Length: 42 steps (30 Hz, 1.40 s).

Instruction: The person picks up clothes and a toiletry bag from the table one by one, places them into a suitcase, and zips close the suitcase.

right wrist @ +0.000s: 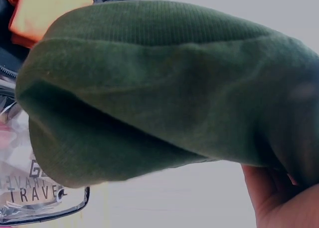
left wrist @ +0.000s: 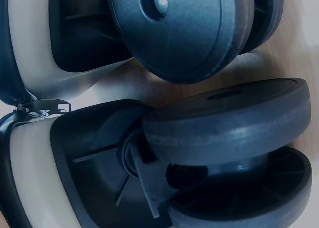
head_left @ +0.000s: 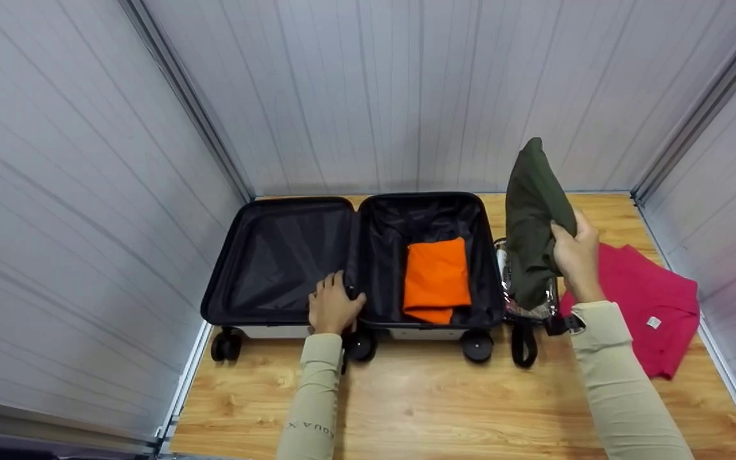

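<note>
A black-lined suitcase (head_left: 285, 255) lies spread open on the wooden floor, its two halves side by side. My left hand (head_left: 334, 305) rests on its near edge by the middle seam, fingers extended over the left half. A folded orange garment (head_left: 437, 281) lies in the right half. To the right of the case, my right hand (head_left: 577, 259) grips a folded dark green garment (head_left: 534, 217) by its side and holds it up. In the right wrist view the green garment (right wrist: 149, 88) shows a ribbed band and hides most of the fingers.
A clear travel pouch (head_left: 537, 312) with a black strap lies right of the suitcase, partly behind the green garment. Farther right a pink garment (head_left: 649, 300) is spread on the floor. Black wheels (left wrist: 229, 120) stick out from the case's near side. Pale panel walls (head_left: 406, 96) enclose the floor.
</note>
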Available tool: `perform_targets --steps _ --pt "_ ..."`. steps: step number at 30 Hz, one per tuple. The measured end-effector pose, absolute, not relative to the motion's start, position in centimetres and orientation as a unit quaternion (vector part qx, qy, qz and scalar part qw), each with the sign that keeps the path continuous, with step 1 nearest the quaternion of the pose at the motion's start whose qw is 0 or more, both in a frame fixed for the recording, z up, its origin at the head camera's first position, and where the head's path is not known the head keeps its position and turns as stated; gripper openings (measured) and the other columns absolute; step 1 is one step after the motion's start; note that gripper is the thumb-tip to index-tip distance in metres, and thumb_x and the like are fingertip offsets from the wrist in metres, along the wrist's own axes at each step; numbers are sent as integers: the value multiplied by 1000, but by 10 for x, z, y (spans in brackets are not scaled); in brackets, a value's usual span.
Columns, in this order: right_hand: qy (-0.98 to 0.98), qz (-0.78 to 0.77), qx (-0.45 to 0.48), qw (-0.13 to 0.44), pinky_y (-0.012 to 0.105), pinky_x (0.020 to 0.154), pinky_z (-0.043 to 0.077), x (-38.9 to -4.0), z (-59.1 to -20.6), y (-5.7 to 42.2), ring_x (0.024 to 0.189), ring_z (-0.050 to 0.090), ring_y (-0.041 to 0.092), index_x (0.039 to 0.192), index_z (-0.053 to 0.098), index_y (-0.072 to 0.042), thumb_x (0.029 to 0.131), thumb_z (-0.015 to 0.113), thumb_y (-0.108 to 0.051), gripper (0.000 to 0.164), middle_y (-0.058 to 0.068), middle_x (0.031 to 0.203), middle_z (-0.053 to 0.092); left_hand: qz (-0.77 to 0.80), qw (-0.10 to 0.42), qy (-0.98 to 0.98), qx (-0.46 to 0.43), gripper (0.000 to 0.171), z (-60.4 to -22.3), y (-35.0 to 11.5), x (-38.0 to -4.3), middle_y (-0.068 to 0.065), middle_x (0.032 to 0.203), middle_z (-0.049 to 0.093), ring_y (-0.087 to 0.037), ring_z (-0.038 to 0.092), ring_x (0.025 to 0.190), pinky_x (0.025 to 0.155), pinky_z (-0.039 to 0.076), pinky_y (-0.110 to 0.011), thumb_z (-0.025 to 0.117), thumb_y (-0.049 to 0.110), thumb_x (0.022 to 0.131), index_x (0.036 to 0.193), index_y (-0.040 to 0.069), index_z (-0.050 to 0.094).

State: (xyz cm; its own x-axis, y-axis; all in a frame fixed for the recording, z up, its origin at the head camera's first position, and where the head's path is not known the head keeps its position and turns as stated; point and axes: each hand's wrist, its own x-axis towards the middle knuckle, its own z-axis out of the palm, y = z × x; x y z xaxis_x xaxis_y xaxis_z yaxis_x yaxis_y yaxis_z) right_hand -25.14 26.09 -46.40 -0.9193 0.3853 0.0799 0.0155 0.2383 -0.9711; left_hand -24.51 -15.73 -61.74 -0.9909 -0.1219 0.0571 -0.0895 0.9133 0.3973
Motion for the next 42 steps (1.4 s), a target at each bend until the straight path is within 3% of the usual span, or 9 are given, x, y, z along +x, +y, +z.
perform_targets --steps 21,33,42 --pt "-775 606 -105 144 29 109 34 -256 -464 249 126 47 13 140 52 -22 96 51 -16 44 8 140 53 -210 36 -975 57 75 -617 -157 -246 -11 146 46 -34 41 134 108 31 -59 63 53 83 146 17 41" --pt "-768 614 -97 156 21 99 37 -250 -451 232 111 52 9 131 60 -8 93 52 -4 40 9 122 61 -210 38 -975 58 75 -618 -157 -245 -11 145 46 -33 41 134 108 31 -60 64 53 83 145 17 42" --pt "-774 612 -81 140 26 105 37 -261 -469 234 121 50 13 137 56 -19 95 51 -10 43 8 135 57 -209 29 -976 59 76 -617 -156 -246 -10 146 45 -33 40 134 107 31 -60 63 53 83 146 17 41"
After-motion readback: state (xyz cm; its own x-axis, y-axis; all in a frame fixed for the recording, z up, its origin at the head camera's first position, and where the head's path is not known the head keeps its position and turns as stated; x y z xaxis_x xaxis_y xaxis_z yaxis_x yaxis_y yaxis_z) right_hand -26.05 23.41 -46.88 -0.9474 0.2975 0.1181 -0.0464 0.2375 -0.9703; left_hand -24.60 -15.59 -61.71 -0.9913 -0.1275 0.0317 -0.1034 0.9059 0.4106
